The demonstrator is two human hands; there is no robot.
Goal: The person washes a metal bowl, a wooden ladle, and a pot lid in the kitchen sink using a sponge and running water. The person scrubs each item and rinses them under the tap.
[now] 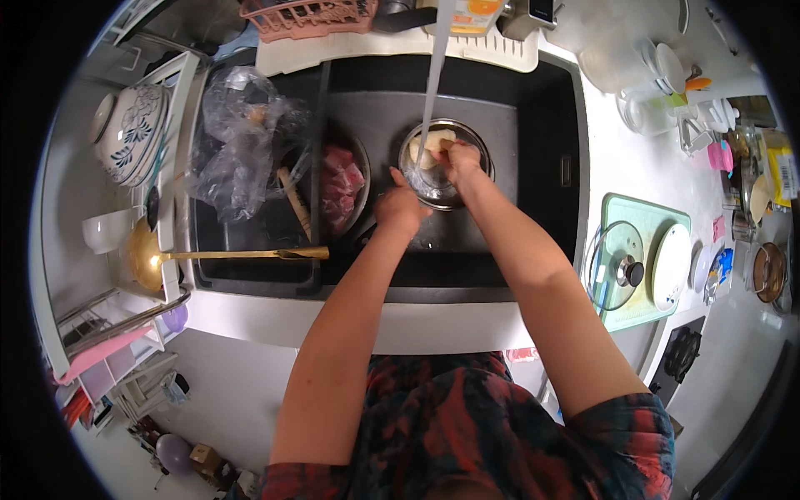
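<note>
In the black sink (pixel 544 169), my right hand (pixel 464 164) grips a pale, peeled-looking piece of food (pixel 431 145), perhaps a root vegetable, inside a round metal bowl (pixel 490 156). A narrow stream of water (pixel 427 115) falls onto it from above. My left hand (pixel 401 206) is just left of the bowl's near rim, fingers apart, with nothing visible in it. Left of that hand, a second bowl (pixel 364 156) holds chunks of raw red meat (pixel 341 181). A dark object (pixel 365 235) is partly hidden beside my left wrist.
Left of the sink divider lie a clear plastic bag (pixel 234 144) and a wooden handle (pixel 294 203). A brass-coloured ladle (pixel 244 254) juts over the sink from the dish rack (pixel 178 94). On the right counter, a green cutting board (pixel 650 203) carries a glass lid (pixel 615 265) and a white plate (pixel 672 269).
</note>
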